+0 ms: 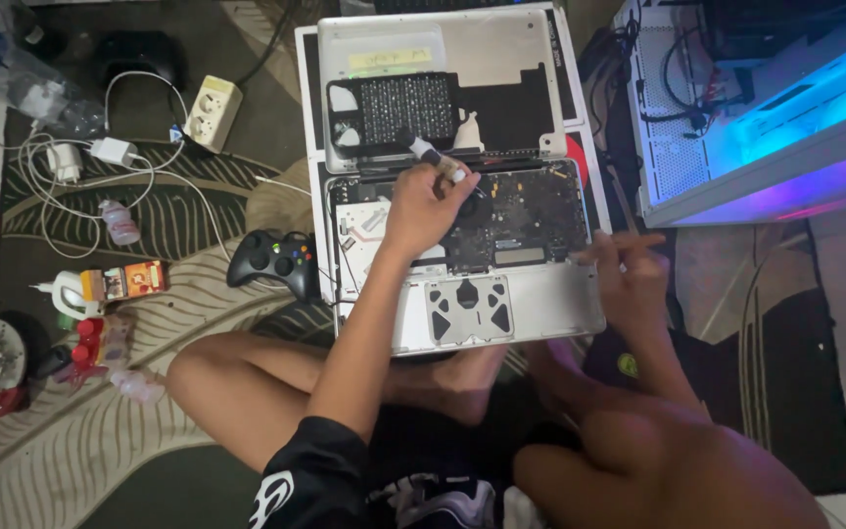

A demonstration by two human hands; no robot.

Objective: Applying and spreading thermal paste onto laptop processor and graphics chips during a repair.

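Observation:
A silver laptop [550,304] lies opened up on the floor in front of me, its dark circuit board [526,211] bare. My left hand [421,208] hovers over the board's upper middle, closed around a screwdriver [435,157] with a black handle and a pale grip. My right hand [627,266] rests at the laptop's right edge with its fingers pointing left onto the casing. A thin stick [619,201] runs up from those fingers; whether they grip it is unclear. The removed silver cover [482,49] lies beyond, with a black perforated part [405,108] on it.
A black game controller [271,260] sits left of the laptop. Farther left are a power strip [212,110], white chargers with cables [100,157] and small bottles [117,223]. An open computer case [766,108] glowing blue and purple stands at the right. My bare knees fill the foreground.

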